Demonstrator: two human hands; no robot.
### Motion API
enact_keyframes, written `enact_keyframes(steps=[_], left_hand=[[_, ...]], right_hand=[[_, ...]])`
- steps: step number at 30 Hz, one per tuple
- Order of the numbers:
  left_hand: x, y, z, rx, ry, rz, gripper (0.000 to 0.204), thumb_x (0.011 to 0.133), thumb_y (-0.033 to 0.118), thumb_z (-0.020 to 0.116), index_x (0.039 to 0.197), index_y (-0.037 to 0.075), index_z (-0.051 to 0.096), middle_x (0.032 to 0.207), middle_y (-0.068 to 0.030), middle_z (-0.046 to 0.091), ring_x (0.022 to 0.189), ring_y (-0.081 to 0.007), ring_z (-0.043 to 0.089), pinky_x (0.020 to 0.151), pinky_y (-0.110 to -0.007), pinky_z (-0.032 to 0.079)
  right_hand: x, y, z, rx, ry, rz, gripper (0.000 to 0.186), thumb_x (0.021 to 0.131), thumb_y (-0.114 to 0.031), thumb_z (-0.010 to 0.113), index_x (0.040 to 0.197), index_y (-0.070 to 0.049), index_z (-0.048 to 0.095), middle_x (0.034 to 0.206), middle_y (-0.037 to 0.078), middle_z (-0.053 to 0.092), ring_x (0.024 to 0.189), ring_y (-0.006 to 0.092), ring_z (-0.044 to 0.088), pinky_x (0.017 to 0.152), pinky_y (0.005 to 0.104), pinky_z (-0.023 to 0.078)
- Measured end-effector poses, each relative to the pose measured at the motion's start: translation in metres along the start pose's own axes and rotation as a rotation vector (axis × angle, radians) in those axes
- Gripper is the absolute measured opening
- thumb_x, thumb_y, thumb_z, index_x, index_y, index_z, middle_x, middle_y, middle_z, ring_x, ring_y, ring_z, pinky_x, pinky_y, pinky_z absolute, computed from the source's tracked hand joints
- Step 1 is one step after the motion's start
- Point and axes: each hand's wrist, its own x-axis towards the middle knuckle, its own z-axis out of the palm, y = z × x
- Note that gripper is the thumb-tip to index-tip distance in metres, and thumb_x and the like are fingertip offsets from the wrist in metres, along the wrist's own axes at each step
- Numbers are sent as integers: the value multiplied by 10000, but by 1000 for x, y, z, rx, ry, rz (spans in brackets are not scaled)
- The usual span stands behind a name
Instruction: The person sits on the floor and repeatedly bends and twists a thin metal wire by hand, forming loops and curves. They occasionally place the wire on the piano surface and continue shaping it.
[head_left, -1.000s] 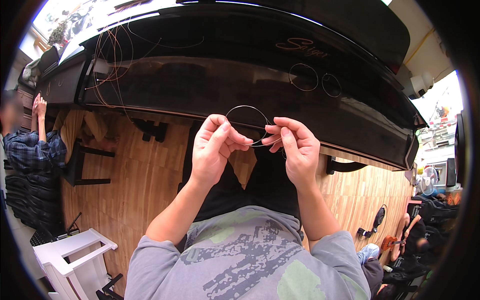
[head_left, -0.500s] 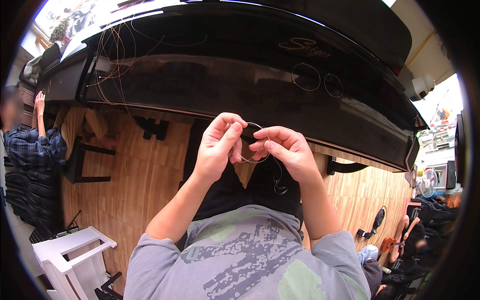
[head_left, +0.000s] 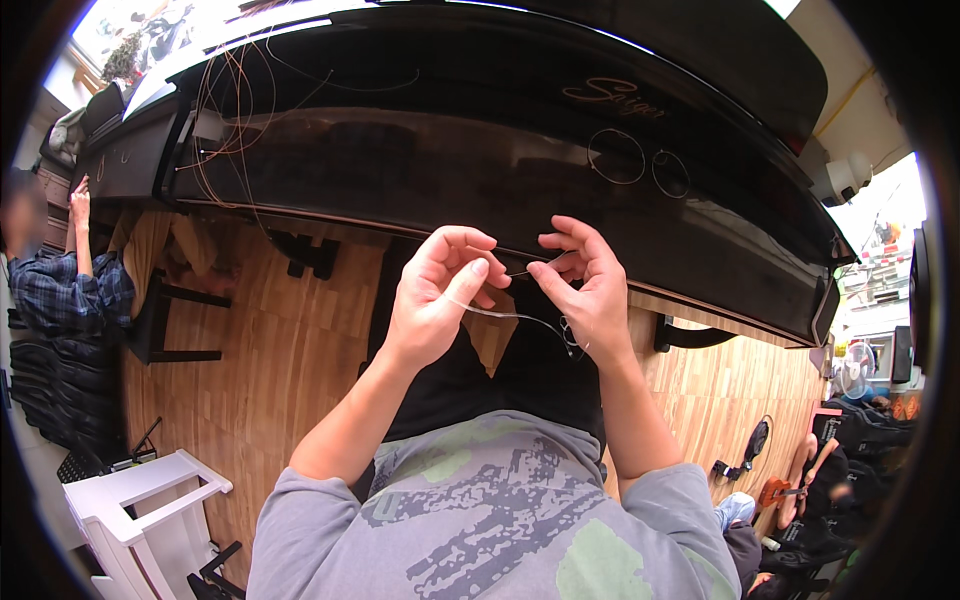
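Note:
A thin, pale metal string [head_left: 515,316], like an instrument string, runs in a loose curve between my hands, in front of my dark trousers. My left hand [head_left: 440,295] grips it between thumb and fingers, palm turned inward. Close by, my right hand [head_left: 590,290] pinches part of the string at its thumb tip, the other fingers raised and parted. A small tangle of the string hangs beside my right palm. The exact contact inside the fingers is partly hidden.
Before me stretches a glossy black piano [head_left: 450,190]. On it lie two coiled strings [head_left: 617,157] at right and long loose copper-coloured strings [head_left: 235,120] at left. A person in a plaid shirt [head_left: 70,290] sits far left. A white stand [head_left: 145,510] occupies the lower left.
The round loop between my hands has opened into a longer, flatter curve. My right hand's fingers have lifted and spread, while my left hand has hardly moved.

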Motion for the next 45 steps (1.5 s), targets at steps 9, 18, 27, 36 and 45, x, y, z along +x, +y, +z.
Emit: enact_keyframes(steps=[9,18,27,36,45], left_hand=[[1,2,-13,-53,45,-65,257,1000,144,341,1098,25,546,966,-116,661,919,-236,671,731,-321,557],[6,8,-12,-353,128,-100,285,1029,235,326,966,58,541,872,-96,635,791,-210,651,614,-304,508],[2,7,-16,-143,63,-64,262,1017,224,413,857,70,552,668,-7,559,565,-52,504,492,-184,377],[-6,25,0,-70,-160,-73,273,999,227,462,839,36,576,674,-8,565,559,-47,512,533,-181,406],[-12,23,-1,-319,-259,-96,274,1011,217,434,857,21,546,705,-49,569,594,-103,538,565,-234,458]], right_hand=[[3,-12,-8,-58,209,-124,560,841,19,661,1339,32,407,1229,164,541,749,41,595,632,159,472],[-7,-6,-14,-72,158,-112,190,861,-51,663,1043,-2,636,845,37,658,700,66,569,635,209,465],[-29,-46,-30,-502,92,112,182,811,-42,700,992,-45,680,682,43,549,587,76,494,492,251,381],[3,-69,-6,-672,-86,-580,174,738,-156,746,857,-70,652,787,71,595,733,251,583,696,352,458],[12,-53,10,-399,-22,-526,80,766,-41,692,828,-40,641,723,73,622,600,191,604,539,292,467]])
